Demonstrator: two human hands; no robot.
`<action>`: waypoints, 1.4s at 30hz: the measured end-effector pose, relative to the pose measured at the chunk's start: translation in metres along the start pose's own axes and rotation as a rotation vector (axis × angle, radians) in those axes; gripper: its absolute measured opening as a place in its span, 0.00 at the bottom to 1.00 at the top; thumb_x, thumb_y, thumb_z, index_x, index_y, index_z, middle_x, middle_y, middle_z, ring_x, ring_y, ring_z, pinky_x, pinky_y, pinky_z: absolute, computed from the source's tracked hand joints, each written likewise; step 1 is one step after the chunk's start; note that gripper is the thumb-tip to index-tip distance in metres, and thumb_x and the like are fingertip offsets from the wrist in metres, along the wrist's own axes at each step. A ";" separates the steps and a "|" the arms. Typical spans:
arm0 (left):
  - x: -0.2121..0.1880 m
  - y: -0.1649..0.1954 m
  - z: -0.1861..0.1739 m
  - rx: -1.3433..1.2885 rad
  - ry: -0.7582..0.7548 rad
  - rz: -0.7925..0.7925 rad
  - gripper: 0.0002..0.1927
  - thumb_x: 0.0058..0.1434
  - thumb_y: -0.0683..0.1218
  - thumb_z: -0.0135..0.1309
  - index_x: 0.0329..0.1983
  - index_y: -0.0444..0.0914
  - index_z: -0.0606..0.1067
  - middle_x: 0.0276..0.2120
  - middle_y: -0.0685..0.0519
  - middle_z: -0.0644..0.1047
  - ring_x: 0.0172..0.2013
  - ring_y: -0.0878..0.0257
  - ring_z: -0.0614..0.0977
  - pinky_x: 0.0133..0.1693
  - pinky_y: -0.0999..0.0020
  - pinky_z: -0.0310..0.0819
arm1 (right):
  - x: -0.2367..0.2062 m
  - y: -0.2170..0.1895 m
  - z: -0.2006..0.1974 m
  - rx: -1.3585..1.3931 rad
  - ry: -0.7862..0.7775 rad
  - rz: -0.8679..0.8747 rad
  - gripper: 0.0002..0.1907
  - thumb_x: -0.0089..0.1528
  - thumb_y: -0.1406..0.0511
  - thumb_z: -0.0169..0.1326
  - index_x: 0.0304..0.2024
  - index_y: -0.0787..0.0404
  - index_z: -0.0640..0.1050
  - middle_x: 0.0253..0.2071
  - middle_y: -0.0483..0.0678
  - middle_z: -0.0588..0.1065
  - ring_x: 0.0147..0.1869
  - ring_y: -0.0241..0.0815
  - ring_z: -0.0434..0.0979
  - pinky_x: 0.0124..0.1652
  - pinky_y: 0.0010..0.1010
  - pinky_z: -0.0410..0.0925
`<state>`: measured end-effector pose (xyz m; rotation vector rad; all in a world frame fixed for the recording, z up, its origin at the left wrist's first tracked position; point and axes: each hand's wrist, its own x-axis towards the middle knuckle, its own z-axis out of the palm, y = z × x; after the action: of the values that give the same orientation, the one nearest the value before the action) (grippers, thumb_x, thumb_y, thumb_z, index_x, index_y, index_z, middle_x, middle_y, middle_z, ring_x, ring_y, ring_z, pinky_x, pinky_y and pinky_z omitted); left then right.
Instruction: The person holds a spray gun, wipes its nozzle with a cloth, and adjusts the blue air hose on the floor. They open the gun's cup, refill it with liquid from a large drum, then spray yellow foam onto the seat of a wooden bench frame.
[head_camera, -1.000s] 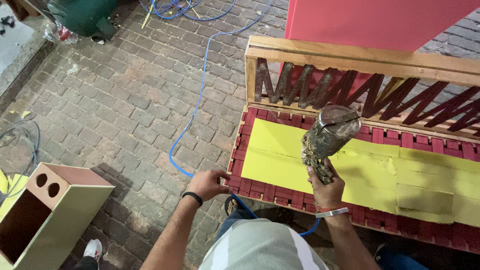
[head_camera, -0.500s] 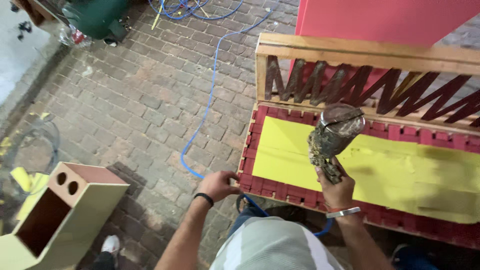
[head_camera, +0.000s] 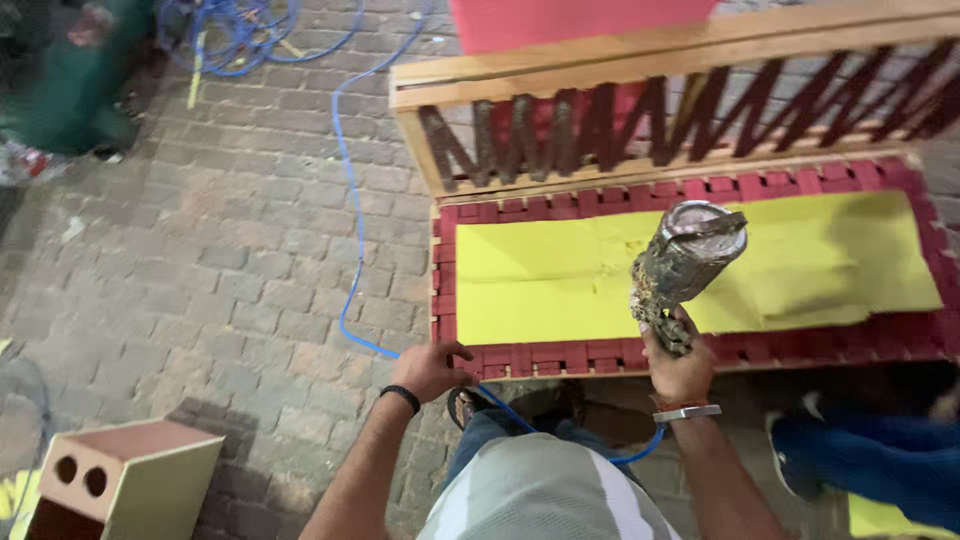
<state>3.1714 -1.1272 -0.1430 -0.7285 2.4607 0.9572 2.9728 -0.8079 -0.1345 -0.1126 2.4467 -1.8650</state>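
Spray gun (head_camera: 685, 268) tilts up-right in right hand (head_camera: 680, 368).

A single head-worn camera looks steeply down from close above, facing forward over the near edge of a red woven wooden bench (head_camera: 520, 360) on brick paving (head_camera: 200, 260).

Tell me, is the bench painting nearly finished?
Partly, it seems. The woven seat slats of the wooden bench already look red, with a yellow sheet lying over the middle. The right hand holds a paint-crusted spray gun above the seat; the left hand rests at the front edge. The pale wood frame looks unpainted.
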 end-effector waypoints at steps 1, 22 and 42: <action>0.003 0.006 -0.001 0.018 -0.005 0.024 0.25 0.45 0.62 0.68 0.46 0.53 0.83 0.32 0.52 0.83 0.37 0.55 0.85 0.39 0.59 0.78 | -0.001 0.001 -0.007 0.014 0.036 0.010 0.30 0.61 0.68 0.64 0.64 0.69 0.72 0.38 0.46 0.79 0.30 0.29 0.75 0.30 0.23 0.70; 0.060 0.049 -0.021 0.122 -0.078 0.236 0.27 0.44 0.65 0.70 0.45 0.50 0.84 0.33 0.54 0.83 0.36 0.60 0.85 0.38 0.64 0.78 | -0.009 0.021 -0.069 -0.233 0.387 0.081 0.23 0.65 0.67 0.64 0.59 0.70 0.75 0.33 0.49 0.80 0.34 0.35 0.80 0.33 0.29 0.74; 0.045 0.157 0.040 0.177 -0.026 0.176 0.25 0.43 0.66 0.69 0.42 0.52 0.85 0.33 0.54 0.84 0.38 0.57 0.85 0.41 0.62 0.78 | 0.050 0.038 -0.169 0.026 0.285 0.002 0.13 0.63 0.67 0.65 0.47 0.68 0.80 0.34 0.48 0.80 0.30 0.35 0.77 0.31 0.30 0.70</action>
<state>3.0500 -1.0148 -0.1157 -0.4449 2.5787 0.7903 2.9065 -0.6404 -0.1261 0.1685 2.5940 -2.0378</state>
